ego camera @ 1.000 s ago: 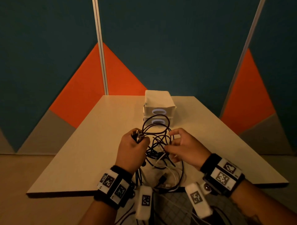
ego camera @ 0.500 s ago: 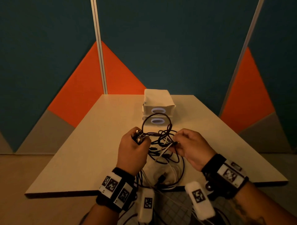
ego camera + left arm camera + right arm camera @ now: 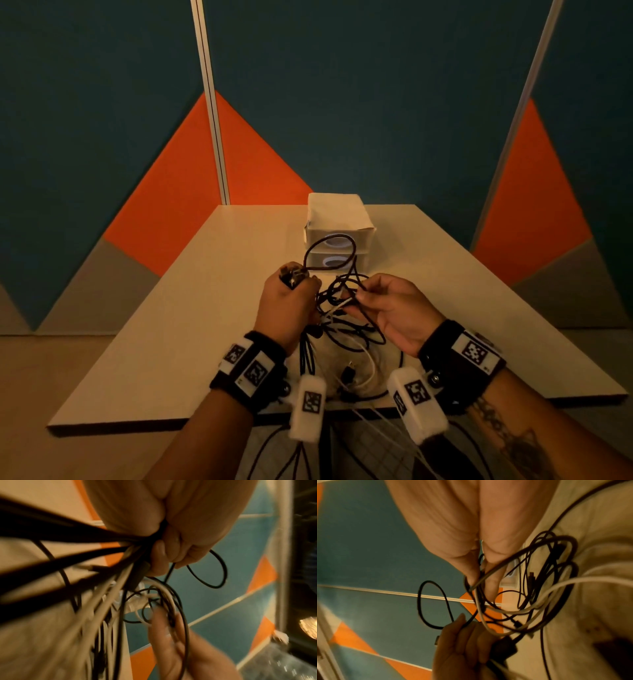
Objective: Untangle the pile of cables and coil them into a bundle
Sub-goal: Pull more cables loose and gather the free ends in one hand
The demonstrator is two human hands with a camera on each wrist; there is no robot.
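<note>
1. Black and white cords make up the tangle (image 3: pixel 342 308), which is lifted off the table (image 3: pixel 171 342) between the two hands, near the front edge; its lower loops trail onto the tabletop and a few strands hang past the edge.
2. Left hand (image 3: pixel 286 308) is clenched round a gathered bunch of strands, with plug ends poking out above the fist. In the left wrist view the fingers (image 3: pixel 171 550) curl tight over the dark and pale cords alike.
3. Right hand (image 3: pixel 394 308) pinches a thin black cord between thumb and fingertips (image 3: pixel 489 585), at the right side of the knot.
4. The step in hand looks like teasing one strand free. It should go best if the fist only anchors the bunch while the pinch follows its cord back through each crossing; a hard pull would likely tighten the knot.
5. A free plug end is probably the thing to find, since an end passes through loops and a mid-length does not.
6. Black cords look thin and springy, holding round loops in the air, one standing up before the box (image 3: pixel 337 219). White cords look thicker, smoother and limper.
7. The box is pale and squarish with two oval marks on its face; the table is smooth and light.
</note>
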